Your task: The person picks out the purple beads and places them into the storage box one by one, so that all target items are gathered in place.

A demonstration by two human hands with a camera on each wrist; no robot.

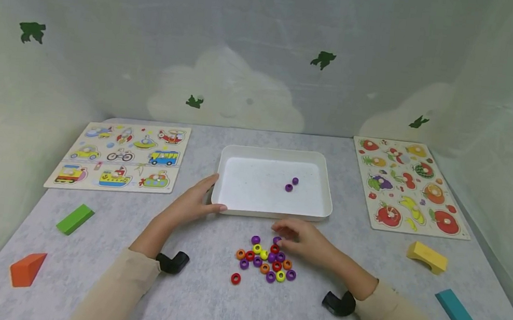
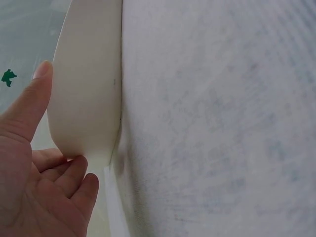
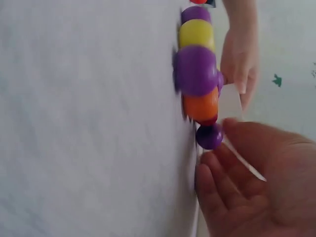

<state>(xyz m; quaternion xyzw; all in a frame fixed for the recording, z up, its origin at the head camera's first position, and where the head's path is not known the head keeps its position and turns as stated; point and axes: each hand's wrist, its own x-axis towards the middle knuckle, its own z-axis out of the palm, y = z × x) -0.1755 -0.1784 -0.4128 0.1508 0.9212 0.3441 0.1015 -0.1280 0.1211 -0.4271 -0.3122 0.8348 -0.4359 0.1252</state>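
My left hand [image 1: 192, 201] grips the near left corner of a shallow white tray [image 1: 249, 180], the thumb at its front and the fingers along the side. In the left wrist view the thumb touches the tray wall [image 2: 89, 84] and the fingers curl by its corner. Two purple beads [image 1: 288, 188] lie inside the tray. My right hand [image 1: 306, 242] is at the upper right of a loose cluster of red, orange, yellow and purple beads [image 1: 265, 269]. Between its thumb and fingers it pinches a purple bead [image 3: 209, 136].
One red bead [image 1: 235, 279] lies apart in front of the cluster. A vehicle puzzle board [image 1: 141, 137] is at left, a fruit board [image 1: 396, 190] at right. Green [image 1: 75, 219] and orange blocks [image 1: 27, 270] lie left; yellow [image 1: 428, 257] and teal blocks [image 1: 455, 309] lie right.
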